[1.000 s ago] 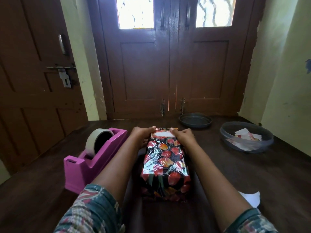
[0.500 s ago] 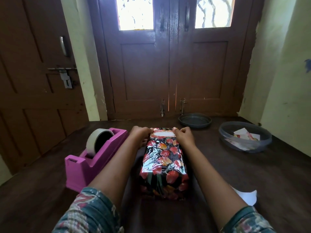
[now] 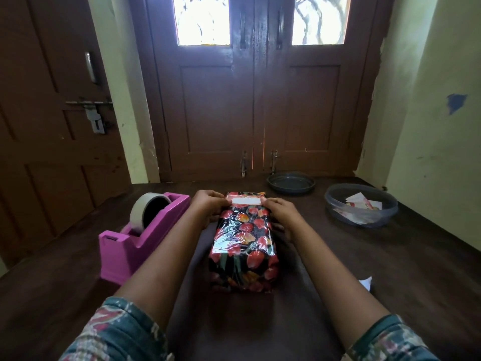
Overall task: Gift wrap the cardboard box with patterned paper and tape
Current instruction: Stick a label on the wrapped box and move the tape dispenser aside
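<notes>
Lying on the dark wooden table (image 3: 390, 256), the cardboard box wrapped in glossy black paper with red and orange flowers (image 3: 244, 246) looks closed at its near end. The pink plastic tape dispenser (image 3: 125, 243) stands near, on its left. At the far end, the left hand (image 3: 208, 208) and the right hand (image 3: 279, 213) each curl round a corner. Pressing both folds evenly should keep the paper taut for taping.

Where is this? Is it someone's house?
Probably a room in a home: old brown wooden double doors with glass panes, a side door with a latch and worn yellowish painted walls. The wrapped box and pink tape dispenser sit on a dark wooden surface.
</notes>
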